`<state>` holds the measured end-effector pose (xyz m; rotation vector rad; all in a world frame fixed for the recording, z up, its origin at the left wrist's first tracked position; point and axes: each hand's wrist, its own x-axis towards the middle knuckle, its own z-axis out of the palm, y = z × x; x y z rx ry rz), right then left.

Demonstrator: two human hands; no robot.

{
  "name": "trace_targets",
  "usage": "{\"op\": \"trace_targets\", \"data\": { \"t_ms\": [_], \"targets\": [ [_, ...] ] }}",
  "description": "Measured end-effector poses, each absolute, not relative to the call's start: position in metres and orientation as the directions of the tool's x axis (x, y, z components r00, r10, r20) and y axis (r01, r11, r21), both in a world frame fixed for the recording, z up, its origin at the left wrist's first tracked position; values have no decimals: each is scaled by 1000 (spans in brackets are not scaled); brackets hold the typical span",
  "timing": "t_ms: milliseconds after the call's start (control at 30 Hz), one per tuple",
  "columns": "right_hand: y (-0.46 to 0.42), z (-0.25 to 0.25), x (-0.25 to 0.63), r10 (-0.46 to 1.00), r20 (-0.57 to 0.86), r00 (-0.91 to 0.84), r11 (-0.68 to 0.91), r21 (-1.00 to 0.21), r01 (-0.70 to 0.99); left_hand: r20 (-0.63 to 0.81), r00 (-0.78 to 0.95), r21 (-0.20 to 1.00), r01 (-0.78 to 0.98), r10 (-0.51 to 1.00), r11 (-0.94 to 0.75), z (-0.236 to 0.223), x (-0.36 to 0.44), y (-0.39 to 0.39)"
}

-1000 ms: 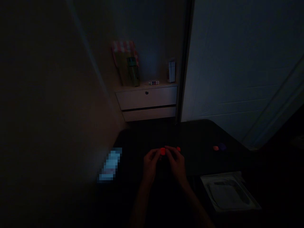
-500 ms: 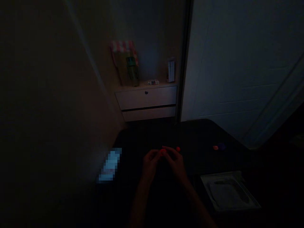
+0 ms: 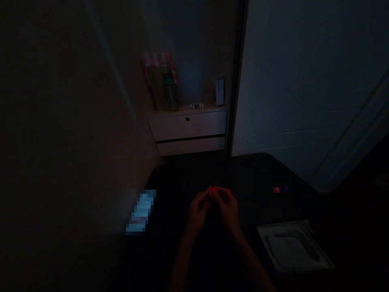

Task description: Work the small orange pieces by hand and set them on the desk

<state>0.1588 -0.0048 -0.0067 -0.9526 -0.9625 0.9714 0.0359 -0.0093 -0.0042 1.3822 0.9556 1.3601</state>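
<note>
Over the dark table [image 3: 182, 178], a small bright red lump [image 3: 213, 192], which looks like modelling clay, is held between the fingertips of both hands. My left hand [image 3: 199, 207] is closed, its thumb and fingers pinching the lump from the left. From the other side my right hand [image 3: 227, 207] grips it too, fingers bent over the top and thumb beneath. A second red ball [image 3: 229, 191] lies just beyond the right knuckles, mostly hidden by them. The dim light blurs the fingers.
An orange piece [image 3: 275, 190] and a purple piece [image 3: 284, 188] lie together at the table's right. A pale, flat packet [image 3: 291, 247] is at the near right; a lit phone-like screen [image 3: 141, 211] at left. Behind stands a drawer cabinet [image 3: 188, 126] with a green bottle [image 3: 170, 93].
Both hands have shifted slightly right with the red lump, which now shows more between the fingertips. The right hand now covers most of the second red ball.
</note>
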Motion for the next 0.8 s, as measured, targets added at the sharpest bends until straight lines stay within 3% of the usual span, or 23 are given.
{"op": "trace_targets", "data": {
  "t_ms": [800],
  "targets": [
    [-8,-2,159,923,221,317,281,-946,-161,313,130,949,2,941,-316,-11,35,-8]
  ]
}}
